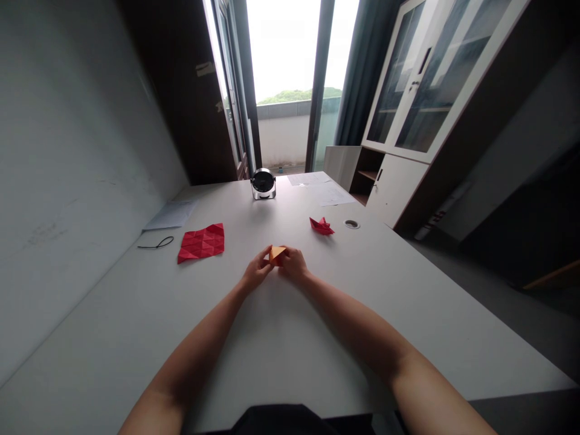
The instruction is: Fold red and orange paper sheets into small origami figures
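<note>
A small folded orange paper (277,255) is held between both hands above the middle of the white table. My left hand (257,269) grips its left side, fingers closed on the edge. On the right side, my right hand (293,262) has its fingers wrapped on the same paper. A creased red paper sheet (202,243) lies to the left of my hands. Farther right rests a folded red paper boat (321,226). The fingertips behind the orange paper are partly hidden.
A small black and silver fan (263,183) stands at the table's far side. A black cord loop (164,242) and white papers (171,215) lie at the left. A round cable hole (351,224) is at the right; more papers (333,194) lie behind it.
</note>
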`<state>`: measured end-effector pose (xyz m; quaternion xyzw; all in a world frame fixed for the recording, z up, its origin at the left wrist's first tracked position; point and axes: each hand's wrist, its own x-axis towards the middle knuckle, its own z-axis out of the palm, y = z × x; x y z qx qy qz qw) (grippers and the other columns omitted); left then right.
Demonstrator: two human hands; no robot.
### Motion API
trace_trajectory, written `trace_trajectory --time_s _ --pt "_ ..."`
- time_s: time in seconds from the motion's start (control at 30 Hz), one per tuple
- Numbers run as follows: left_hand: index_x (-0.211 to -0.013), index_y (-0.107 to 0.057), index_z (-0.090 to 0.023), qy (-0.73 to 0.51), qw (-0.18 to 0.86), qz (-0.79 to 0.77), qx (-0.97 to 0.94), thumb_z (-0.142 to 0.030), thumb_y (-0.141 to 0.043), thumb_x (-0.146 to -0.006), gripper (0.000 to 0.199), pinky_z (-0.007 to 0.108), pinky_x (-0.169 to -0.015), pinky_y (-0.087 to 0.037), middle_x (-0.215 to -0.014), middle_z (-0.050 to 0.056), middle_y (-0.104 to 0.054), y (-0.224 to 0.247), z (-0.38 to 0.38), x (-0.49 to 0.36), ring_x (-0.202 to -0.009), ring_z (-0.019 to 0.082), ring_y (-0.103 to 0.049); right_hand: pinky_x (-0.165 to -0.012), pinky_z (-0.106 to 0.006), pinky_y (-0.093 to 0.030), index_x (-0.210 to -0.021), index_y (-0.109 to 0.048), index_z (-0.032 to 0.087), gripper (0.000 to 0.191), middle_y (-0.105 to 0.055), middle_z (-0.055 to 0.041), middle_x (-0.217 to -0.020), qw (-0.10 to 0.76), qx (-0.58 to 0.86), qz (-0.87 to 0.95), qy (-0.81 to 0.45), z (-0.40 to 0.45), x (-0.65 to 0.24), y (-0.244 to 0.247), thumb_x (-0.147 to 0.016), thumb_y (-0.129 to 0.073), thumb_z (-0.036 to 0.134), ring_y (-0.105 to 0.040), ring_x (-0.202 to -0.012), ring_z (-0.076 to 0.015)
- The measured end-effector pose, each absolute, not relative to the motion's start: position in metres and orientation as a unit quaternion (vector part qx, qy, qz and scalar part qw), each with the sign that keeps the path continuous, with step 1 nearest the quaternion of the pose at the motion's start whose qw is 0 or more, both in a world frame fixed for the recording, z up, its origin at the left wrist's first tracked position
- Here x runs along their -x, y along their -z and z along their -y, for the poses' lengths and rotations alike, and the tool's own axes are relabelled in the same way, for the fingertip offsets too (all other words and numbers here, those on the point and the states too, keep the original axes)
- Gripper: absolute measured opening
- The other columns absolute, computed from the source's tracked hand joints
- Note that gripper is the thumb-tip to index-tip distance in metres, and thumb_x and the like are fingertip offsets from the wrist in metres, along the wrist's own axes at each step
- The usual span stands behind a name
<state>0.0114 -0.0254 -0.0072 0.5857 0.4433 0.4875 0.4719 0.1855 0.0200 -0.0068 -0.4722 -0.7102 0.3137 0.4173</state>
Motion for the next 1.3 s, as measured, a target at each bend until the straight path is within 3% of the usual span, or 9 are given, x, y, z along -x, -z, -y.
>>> trace_trajectory --time_s 0.13,0.2,0.33,0.47,0.67,0.97,1.1,1.3 --pt "-0.139 -0.056 -0.021 -0.508 0.503 -0.411 -0.566 -0.036 -0.075 -0.075 0.068 0.031 -0.082 -0.05 -0.124 0.01 -0.067 0.002 0.025 -0.01 -0.092 0.021 -0.066 -0.06 -0.023 -0.039 -0.089 -0.073 0.018 0.025 -0.069 -0.0006 -0.071 0.421 0.469 0.698 -0.341 -0.022 -0.187 0.008 -0.081 -0.05 0.026 -0.055 -0.063 -0.014" --pt "-0.133 -0.061 -0.021 -0.515 0.507 -0.419 -0.55 -0.042 -0.07 -0.081 0.057 0.029 -0.077 -0.051 -0.129 0.01 -0.064 -0.001 0.026 -0.01 -0.09 0.019 -0.065 -0.059 -0.022 -0.038 -0.086 -0.071 0.017 0.024 -0.067 -0.0005 -0.069 0.419 0.459 0.699 -0.352 -0.022 -0.187 0.009 -0.079 -0.051 0.028 -0.054 -0.062 -0.0137" --pt "-0.12 -0.067 -0.016 -0.528 0.512 -0.439 -0.516 -0.05 -0.067 -0.082 0.051 0.026 -0.066 -0.05 -0.104 0.009 -0.071 -0.003 0.026 -0.009 -0.078 0.016 -0.064 -0.056 -0.022 -0.036 -0.074 -0.066 0.017 0.023 -0.063 0.0003 -0.066 0.419 0.427 0.713 -0.366 -0.023 -0.184 0.012 -0.079 -0.049 0.032 -0.051 -0.059 -0.0126" --pt "-0.104 -0.067 -0.015 -0.556 0.518 -0.423 -0.494 -0.048 -0.073 -0.078 0.042 0.028 -0.071 -0.051 -0.09 0.007 -0.071 0.0 0.024 -0.008 -0.078 0.017 -0.065 -0.055 -0.021 -0.035 -0.067 -0.061 0.017 0.027 -0.06 0.0002 -0.065 0.398 0.413 0.721 -0.39 -0.025 -0.179 0.018 -0.08 -0.048 0.036 -0.051 -0.061 -0.0126" --pt "-0.11 -0.064 -0.016 -0.574 0.515 -0.44 -0.461 -0.047 -0.076 -0.074 0.049 0.029 -0.072 -0.052 -0.09 0.006 -0.07 0.006 0.019 -0.005 -0.078 0.017 -0.065 -0.057 -0.022 -0.036 -0.071 -0.057 0.017 0.027 -0.06 -0.0003 -0.07 0.384 0.365 0.723 -0.443 -0.023 -0.179 0.015 -0.083 -0.047 0.039 -0.051 -0.062 -0.0125" --pt "-0.093 -0.068 -0.014 -0.591 0.51 -0.444 -0.439 -0.048 -0.077 -0.071 0.042 0.031 -0.073 -0.053 -0.088 0.006 -0.069 0.011 0.015 -0.001 -0.077 0.017 -0.064 -0.061 -0.024 -0.04 -0.079 -0.054 0.018 0.046 -0.055 -0.0016 -0.072 0.409 0.326 0.674 -0.522 -0.026 -0.179 0.014 -0.088 -0.038 0.06 -0.048 -0.066 -0.0146" --pt "-0.091 -0.068 -0.015 -0.604 0.475 -0.459 -0.446 -0.048 -0.077 -0.072 0.039 0.032 -0.074 -0.053 -0.088 0.005 -0.068 0.011 0.015 -0.001 -0.078 0.017 -0.064 -0.06 -0.025 -0.039 -0.073 -0.052 0.018 0.057 -0.053 -0.0015 -0.069 0.425 0.363 0.653 -0.511 -0.028 -0.179 0.012 -0.088 -0.035 0.07 -0.047 -0.063 -0.0142" --pt "-0.09 -0.068 -0.016 -0.609 0.422 -0.475 -0.475 -0.048 -0.072 -0.077 0.035 0.03 -0.074 -0.052 -0.085 0.005 -0.068 0.009 0.018 0.0 -0.08 0.018 -0.063 -0.057 -0.023 -0.038 -0.078 -0.056 0.017 0.043 -0.055 0.0011 -0.07 0.405 0.339 0.685 -0.502 -0.02 -0.181 0.006 -0.081 -0.059 0.061 -0.049 -0.064 -0.0131"
